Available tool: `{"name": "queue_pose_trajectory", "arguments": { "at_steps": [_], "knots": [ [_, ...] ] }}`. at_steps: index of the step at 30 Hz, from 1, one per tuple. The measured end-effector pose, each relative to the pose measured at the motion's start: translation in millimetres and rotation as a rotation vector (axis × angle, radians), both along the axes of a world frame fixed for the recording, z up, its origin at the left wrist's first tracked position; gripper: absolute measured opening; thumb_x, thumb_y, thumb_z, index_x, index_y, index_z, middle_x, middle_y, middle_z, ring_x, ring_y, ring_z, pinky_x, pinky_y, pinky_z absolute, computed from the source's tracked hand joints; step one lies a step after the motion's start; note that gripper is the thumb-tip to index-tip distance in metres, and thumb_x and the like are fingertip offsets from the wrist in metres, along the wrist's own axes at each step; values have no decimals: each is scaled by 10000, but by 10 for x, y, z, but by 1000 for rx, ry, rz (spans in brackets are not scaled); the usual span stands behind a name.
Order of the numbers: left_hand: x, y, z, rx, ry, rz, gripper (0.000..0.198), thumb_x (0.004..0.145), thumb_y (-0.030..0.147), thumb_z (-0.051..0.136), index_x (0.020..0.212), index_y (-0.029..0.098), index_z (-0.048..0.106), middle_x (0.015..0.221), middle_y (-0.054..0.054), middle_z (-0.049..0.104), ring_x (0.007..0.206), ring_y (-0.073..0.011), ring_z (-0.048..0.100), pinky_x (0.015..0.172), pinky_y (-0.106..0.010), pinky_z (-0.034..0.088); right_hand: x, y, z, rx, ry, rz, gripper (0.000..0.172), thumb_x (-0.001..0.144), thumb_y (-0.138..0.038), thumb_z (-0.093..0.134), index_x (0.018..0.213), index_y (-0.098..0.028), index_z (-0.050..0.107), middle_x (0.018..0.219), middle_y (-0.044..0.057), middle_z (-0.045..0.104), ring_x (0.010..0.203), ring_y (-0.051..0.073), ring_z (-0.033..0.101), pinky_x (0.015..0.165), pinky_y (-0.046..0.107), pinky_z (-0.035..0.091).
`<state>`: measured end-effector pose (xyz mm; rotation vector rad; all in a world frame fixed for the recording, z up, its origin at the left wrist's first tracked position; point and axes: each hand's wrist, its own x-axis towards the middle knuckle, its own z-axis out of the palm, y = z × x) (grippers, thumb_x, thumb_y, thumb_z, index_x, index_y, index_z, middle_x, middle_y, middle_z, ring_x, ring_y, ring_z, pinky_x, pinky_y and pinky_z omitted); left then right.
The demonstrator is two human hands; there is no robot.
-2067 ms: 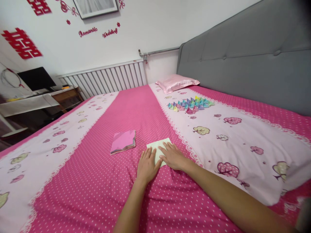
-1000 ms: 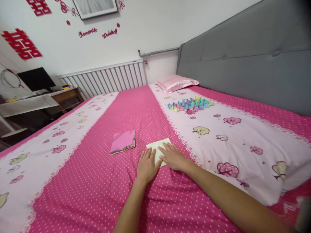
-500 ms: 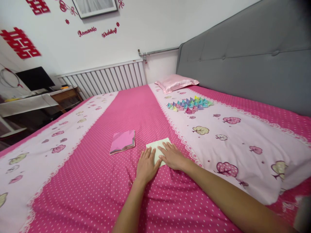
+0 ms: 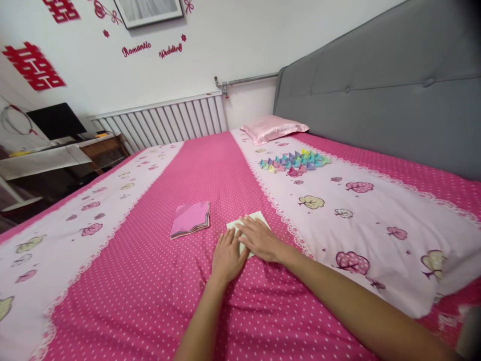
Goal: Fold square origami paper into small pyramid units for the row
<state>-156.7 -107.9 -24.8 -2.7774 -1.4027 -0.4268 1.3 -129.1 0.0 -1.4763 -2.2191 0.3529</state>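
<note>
A pale yellow-green sheet of paper (image 4: 260,217) lies flat on the pink bed, largely covered by my hands. My left hand (image 4: 227,254) rests palm down over the paper's left side, its fingers stretched out. Across the middle of the sheet lies my right hand (image 4: 260,238), also flat with fingers extended, its fingertips close to those of the left. Just left of them sits a stack of square paper (image 4: 191,217), pink on top, with slightly wavy edges.
Several small folded paper pieces (image 4: 296,161) in many colours stand in rows on the bedspread. Behind them is a pink pillow (image 4: 273,128) beside the grey headboard (image 4: 368,95). A radiator (image 4: 161,118) lines the wall; a desk with a monitor (image 4: 56,122) is at left.
My right hand has slid left across the paper, toward my left hand, uncovering the sheet's upper right corner. My left hand stays in place.
</note>
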Motion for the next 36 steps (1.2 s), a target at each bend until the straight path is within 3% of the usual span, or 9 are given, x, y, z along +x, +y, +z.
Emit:
{"name": "queue_pose_trajectory", "arguments": {
  "at_steps": [5,16,22,28,32,36],
  "knots": [
    [3,5,-11,3,0,0,522,851,385,353,1309,134,359,1341,-137,406,1258,-233,330,1033,-427,247,-22,54,-127,-153,-30,59,640,868,-559,106,1387,-200,211,1452,69,197,1334,222,124,1068,407,85],
    [-2,-17,3,-1,14,9,579,852,505,294,1295,143,389,1360,-143,376,1266,-251,315,1030,-432,241,185,300,-268,-182,-116,-220,674,840,-601,189,1387,-208,209,1458,100,161,1335,273,84,1052,447,41],
    [-12,-18,17,0,-35,-13,573,839,500,343,1282,143,406,1343,-158,396,1251,-262,339,1023,-447,252,285,452,-330,-31,31,-418,588,845,-391,392,1347,-103,288,1385,152,326,1278,256,260,1031,400,179],
    [-20,-103,123,105,-173,-206,615,717,544,531,1221,198,471,1322,-134,423,1230,-280,358,1026,-495,229,389,562,-315,-46,456,-451,486,756,-230,522,1234,-167,461,1123,89,589,1040,206,515,930,338,345],
    [-1,-130,144,166,-280,-314,363,751,327,562,1097,218,557,1190,-101,539,1093,-231,480,945,-444,353,441,595,-284,-96,562,-497,420,743,-176,492,1160,-142,518,915,61,643,817,154,586,774,276,435],
    [-11,-96,150,223,-322,-263,192,794,152,469,870,228,628,940,-52,633,899,-178,546,805,-356,433,501,500,-203,-166,644,-513,398,710,-151,490,1104,-142,549,758,16,635,651,118,571,627,229,441]
  ]
}}
